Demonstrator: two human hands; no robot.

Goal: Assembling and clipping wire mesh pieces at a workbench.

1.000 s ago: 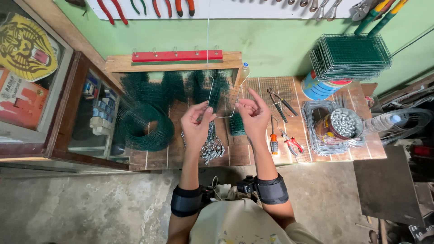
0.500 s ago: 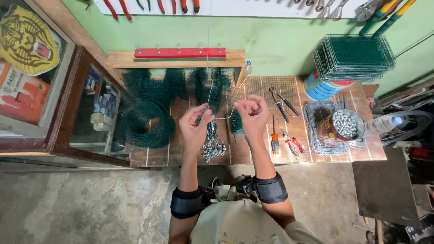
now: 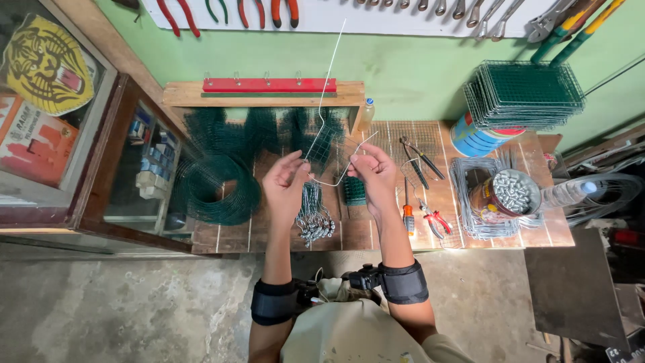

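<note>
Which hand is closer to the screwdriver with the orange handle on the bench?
Right. The right hand is just beside the screwdriver; the left hand is farther off, across the wire.

The person is wearing a wide black band on each forearm, and a small black device is sitting on each band. The left hand [image 3: 285, 183] and right hand [image 3: 373, 176] are bare. A beige garment is covering the chest.
</note>
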